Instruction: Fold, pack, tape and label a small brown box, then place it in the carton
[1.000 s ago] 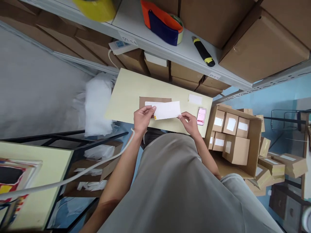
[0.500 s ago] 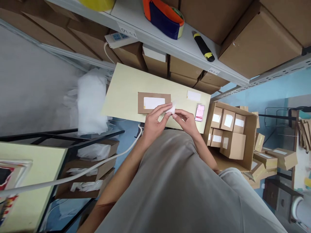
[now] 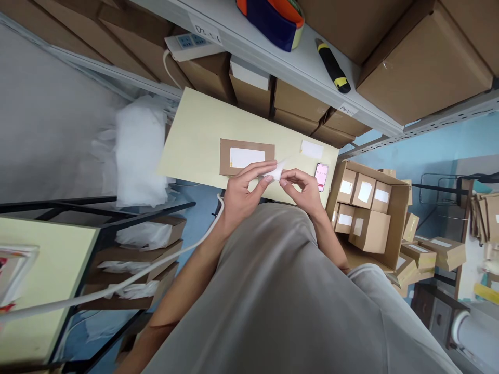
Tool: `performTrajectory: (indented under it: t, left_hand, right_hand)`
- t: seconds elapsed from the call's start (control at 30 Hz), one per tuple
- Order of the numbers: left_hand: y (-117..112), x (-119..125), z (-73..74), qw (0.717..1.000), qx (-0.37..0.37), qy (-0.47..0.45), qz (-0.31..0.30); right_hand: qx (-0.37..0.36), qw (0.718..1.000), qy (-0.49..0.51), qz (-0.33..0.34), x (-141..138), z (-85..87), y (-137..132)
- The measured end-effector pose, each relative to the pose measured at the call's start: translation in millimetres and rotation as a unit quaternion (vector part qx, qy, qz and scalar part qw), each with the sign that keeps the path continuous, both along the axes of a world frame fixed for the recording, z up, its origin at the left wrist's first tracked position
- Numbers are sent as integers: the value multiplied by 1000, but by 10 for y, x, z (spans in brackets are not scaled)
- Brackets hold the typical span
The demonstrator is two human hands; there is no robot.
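Note:
Between my two hands is a small white label-like piece of paper [image 3: 277,171], held near the front edge of the pale yellow table [image 3: 202,122]. My left hand [image 3: 247,188] pinches its left side between thumb and fingers. The thumb and fingertips of my right hand [image 3: 303,188] are closed on its lower right corner. Just beyond my left hand lies a flat brown cardboard box [image 3: 225,158] bearing a white label [image 3: 246,157]. To the right, a phone [image 3: 321,176] with a pink screen and another white label [image 3: 311,149] rest on the table.
Right of the table stands a large open carton [image 3: 398,223] holding several small labelled boxes [image 3: 370,231]. Above the table, a grey shelf [image 3: 249,36] carries a box cutter [image 3: 333,66] and a tape dispenser [image 3: 273,23]. A white cable [image 3: 187,249] runs past my left arm.
The paper now stands out more between my hands, its upper tip pointing right. My hands have stayed close together in nearly the same place; the camera view has shifted slightly.

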State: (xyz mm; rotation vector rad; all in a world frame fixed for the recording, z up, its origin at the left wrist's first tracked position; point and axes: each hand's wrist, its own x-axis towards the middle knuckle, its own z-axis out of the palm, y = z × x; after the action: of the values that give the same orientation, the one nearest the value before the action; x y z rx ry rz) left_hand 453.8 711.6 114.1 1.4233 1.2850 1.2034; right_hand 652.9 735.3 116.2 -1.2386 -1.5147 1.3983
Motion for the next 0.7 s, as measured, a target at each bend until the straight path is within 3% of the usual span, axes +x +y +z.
performTrajectory:
  t: [0.47,0.7]
  left_hand:
    - [78,-130,-110,999,-4,-30,-26]
    - [166,-377,-195,999,-7,-32,-28]
  right_hand:
    - [18,1000,-10,-8,-212,-7,60]
    - [25,999,-34,-2,-486,34,126]
